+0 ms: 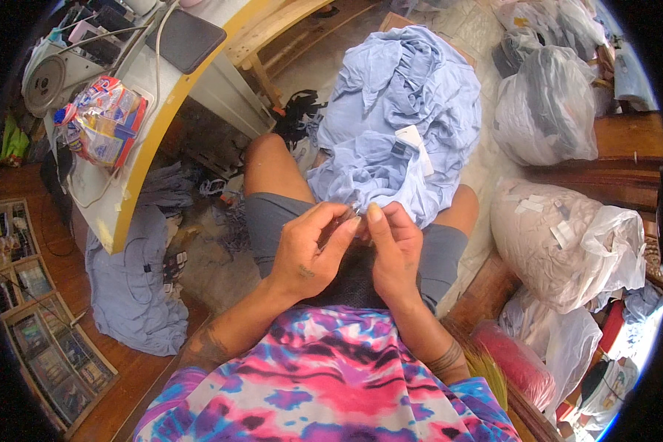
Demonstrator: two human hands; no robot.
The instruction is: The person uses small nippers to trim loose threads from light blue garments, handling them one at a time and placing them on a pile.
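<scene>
A heap of light blue cloth garments (398, 88) lies in front of me, its near edge reaching between my knees. At that near edge my left hand (309, 247) is closed in a pinch, with a tiny shiny thing showing at its fingertips, too small to name. Beside it, almost touching, my right hand (395, 247) pinches the edge of the cloth between thumb and fingers. A white tag (414, 144) with a dark label next to it rests on the heap, just beyond my hands.
On the left stands a table (225, 40) with a yellow edge, holding a colourful plastic packet (104, 121) and cables. Another blue garment (132, 287) lies on the floor below, by a compartmented wooden case (48, 331). Stuffed plastic bags (549, 110) line the right side.
</scene>
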